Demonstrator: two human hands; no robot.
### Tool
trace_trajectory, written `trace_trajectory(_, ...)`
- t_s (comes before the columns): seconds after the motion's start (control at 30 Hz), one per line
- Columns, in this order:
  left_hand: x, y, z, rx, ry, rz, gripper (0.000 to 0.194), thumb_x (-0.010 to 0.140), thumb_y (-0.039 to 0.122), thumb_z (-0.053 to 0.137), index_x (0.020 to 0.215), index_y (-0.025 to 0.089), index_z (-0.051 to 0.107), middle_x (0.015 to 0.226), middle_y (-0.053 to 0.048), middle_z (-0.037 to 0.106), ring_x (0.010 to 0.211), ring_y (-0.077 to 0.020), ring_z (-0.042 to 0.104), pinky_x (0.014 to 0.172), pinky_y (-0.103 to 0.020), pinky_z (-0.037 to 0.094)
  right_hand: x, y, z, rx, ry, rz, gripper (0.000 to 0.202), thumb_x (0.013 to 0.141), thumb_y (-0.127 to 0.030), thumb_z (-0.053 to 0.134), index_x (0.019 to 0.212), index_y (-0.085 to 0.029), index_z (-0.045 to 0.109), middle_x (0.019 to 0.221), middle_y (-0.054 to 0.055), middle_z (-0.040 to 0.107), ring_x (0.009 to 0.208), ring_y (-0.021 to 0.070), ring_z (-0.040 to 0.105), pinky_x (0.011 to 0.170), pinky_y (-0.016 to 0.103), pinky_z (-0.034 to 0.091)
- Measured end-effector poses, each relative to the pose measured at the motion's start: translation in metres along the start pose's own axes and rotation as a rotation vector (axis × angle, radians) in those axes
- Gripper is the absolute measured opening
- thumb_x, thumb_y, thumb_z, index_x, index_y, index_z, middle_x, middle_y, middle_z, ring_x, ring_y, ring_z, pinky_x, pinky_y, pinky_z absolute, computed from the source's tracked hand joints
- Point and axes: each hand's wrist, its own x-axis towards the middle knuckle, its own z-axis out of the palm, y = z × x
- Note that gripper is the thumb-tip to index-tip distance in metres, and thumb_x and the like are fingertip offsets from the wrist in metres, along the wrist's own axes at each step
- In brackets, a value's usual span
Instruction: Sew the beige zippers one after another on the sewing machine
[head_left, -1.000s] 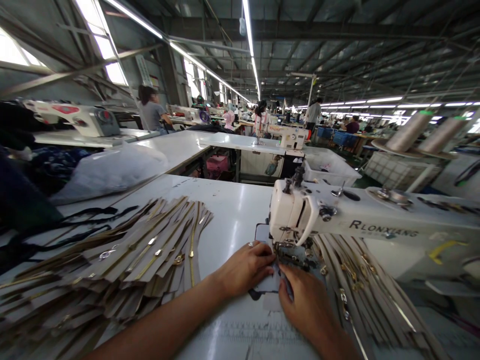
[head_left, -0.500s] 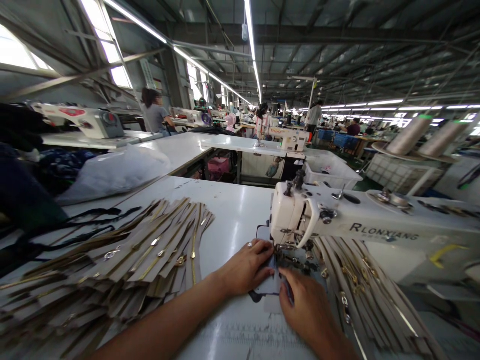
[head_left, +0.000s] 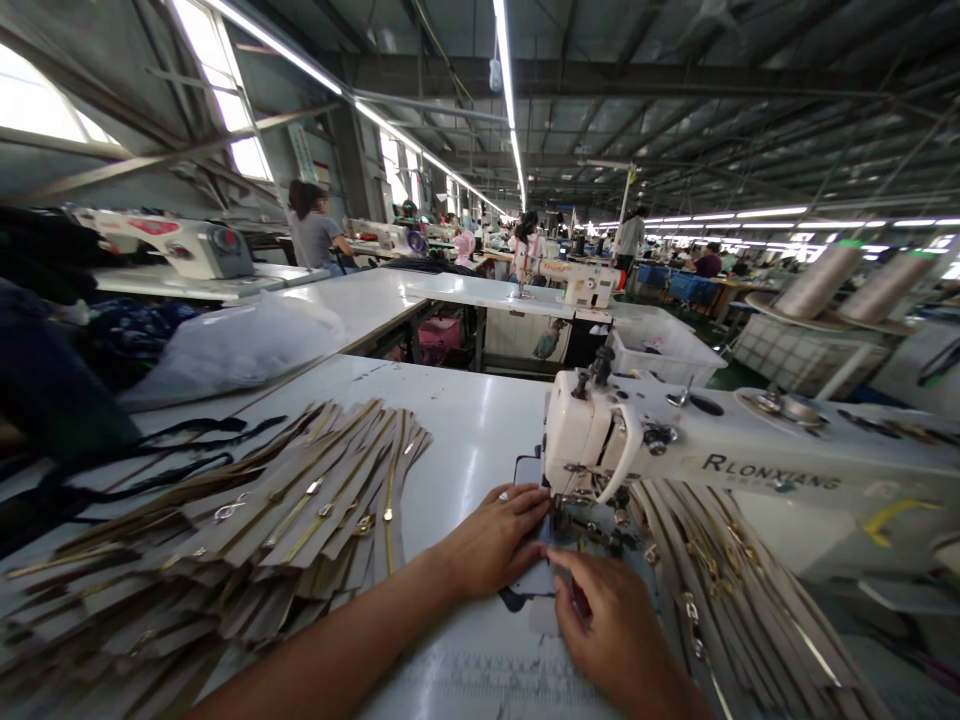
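Below the head of a white sewing machine (head_left: pixel 589 440), my two hands meet in front of the needle area. My left hand (head_left: pixel 499 540), with a ring on one finger, lies palm down, its fingers close together and their tips beside the presser foot. My right hand (head_left: pixel 619 620) is curled, forefinger pointing at the left thumb. A dark sliver (head_left: pixel 579 600), perhaps fabric, shows between its thumb and forefinger. Whatever lies under the fingertips is mostly hidden. To the left spreads a heap of grey-beige zippers (head_left: pixel 300 510) with gold teeth and metal pulls.
More zippers (head_left: pixel 720 570) lie under the machine arm at right. Dark straps (head_left: pixel 187 440) and a white plastic bag (head_left: pixel 240 345) rest on the left side of the white table (head_left: pixel 450 400). Behind stand a white bin (head_left: pixel 667 345), thread cones (head_left: pixel 821 280) and people at other machines.
My right hand has shifted slightly left, its forefinger now close to my left thumb. The grey piece seen between my hands is now largely covered. The view has tilted a little.
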Motion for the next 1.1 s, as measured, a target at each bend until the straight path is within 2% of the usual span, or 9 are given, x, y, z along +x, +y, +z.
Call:
trace_trajectory(0.17,0.003,0.005,-0.005,0.004,-0.051,-0.041,0.049,0.094,0.034,0.048,0.139,0.017,0.041,0.145,-0.012,0.041,0.135,-0.0288,0.035,0.113,-0.052,0.026,0.001,0.001,-0.001,0.020,-0.011,-0.010,0.031,0.085,-0.015,0.044,0.109,-0.020,0.063,0.095,0.001,0.071,0.079,0.0174,0.067,0.074,0.031,0.048)
trace_trajectory(0.3,0.000,0.020,-0.026,0.032,-0.086,-0.123,0.032,0.089,0.028,0.056,0.119,0.019,0.060,0.126,-0.011,0.059,0.120,-0.0285,0.052,0.112,-0.056,0.023,0.000,0.002,0.001,-0.007,-0.027,0.013,0.029,0.085,-0.016,0.043,0.105,-0.020,0.064,0.089,0.001,0.071,0.077,0.0186,0.067,0.071,0.031,0.049)
trace_trajectory(0.37,-0.005,0.026,-0.040,0.035,-0.154,-0.155,0.016,0.085,0.020,0.059,0.098,0.020,0.069,0.107,-0.007,0.069,0.105,-0.0261,0.062,0.109,-0.052,0.029,-0.001,0.003,0.002,-0.018,-0.025,0.016,0.029,0.085,-0.016,0.042,0.103,-0.021,0.064,0.086,0.002,0.071,0.076,0.0186,0.067,0.070,0.031,0.049)
trace_trajectory(0.43,-0.010,0.026,-0.050,0.000,-0.231,-0.149,0.014,0.083,0.013,0.059,0.085,0.021,0.071,0.090,-0.003,0.071,0.090,-0.0218,0.066,0.101,-0.041,0.040,-0.001,0.005,0.003,-0.022,-0.022,0.013,0.029,0.085,-0.016,0.042,0.103,-0.021,0.064,0.086,0.002,0.071,0.075,0.0180,0.067,0.070,0.030,0.049)
trace_trajectory(0.53,-0.013,0.019,-0.057,-0.040,-0.202,-0.148,0.019,0.083,0.010,0.056,0.086,0.022,0.070,0.083,-0.001,0.070,0.079,-0.0185,0.065,0.082,-0.029,0.049,0.000,0.006,0.002,-0.029,-0.007,0.011,0.030,0.086,-0.015,0.041,0.103,-0.020,0.065,0.089,0.003,0.071,0.076,0.0172,0.067,0.072,0.029,0.050)
trace_trajectory(0.67,-0.012,0.011,-0.052,-0.066,-0.101,-0.083,0.033,0.080,0.005,0.061,0.103,0.026,0.068,0.103,-0.003,0.062,0.094,-0.0196,0.061,0.086,-0.030,0.048,0.002,0.005,-0.002,-0.043,0.014,0.006,0.032,0.087,-0.014,0.038,0.102,-0.019,0.065,0.089,0.003,0.072,0.075,0.0158,0.068,0.072,0.027,0.052)
trace_trajectory(0.83,-0.013,0.014,-0.042,-0.206,-0.196,0.068,0.036,0.074,0.006,0.070,0.100,0.031,0.072,0.116,-0.001,0.057,0.106,-0.0205,0.056,0.096,-0.031,0.045,0.004,0.009,-0.001,-0.101,0.062,-0.081,0.031,0.086,-0.013,0.038,0.098,-0.018,0.065,0.084,0.004,0.073,0.071,0.0153,0.069,0.065,0.023,0.054)
trace_trajectory(0.97,-0.011,0.017,-0.034,-0.296,-0.235,0.183,0.022,0.075,0.010,0.073,0.092,0.022,0.073,0.101,-0.002,0.066,0.097,-0.0181,0.061,0.096,-0.028,0.044,0.003,0.018,0.005,-0.121,0.106,-0.156,0.029,0.085,-0.013,0.040,0.098,-0.020,0.065,0.082,0.003,0.073,0.069,0.0149,0.070,0.063,0.020,0.055)
trace_trajectory(1.1,-0.010,0.024,-0.028,-0.277,-0.286,0.199,0.012,0.073,0.007,0.072,0.074,0.019,0.070,0.079,0.002,0.068,0.080,-0.0151,0.064,0.092,-0.026,0.044,0.002,0.027,0.008,-0.116,0.077,-0.175,0.030,0.083,-0.011,0.042,0.099,-0.022,0.066,0.085,0.001,0.074,0.070,0.0149,0.071,0.065,0.019,0.056)
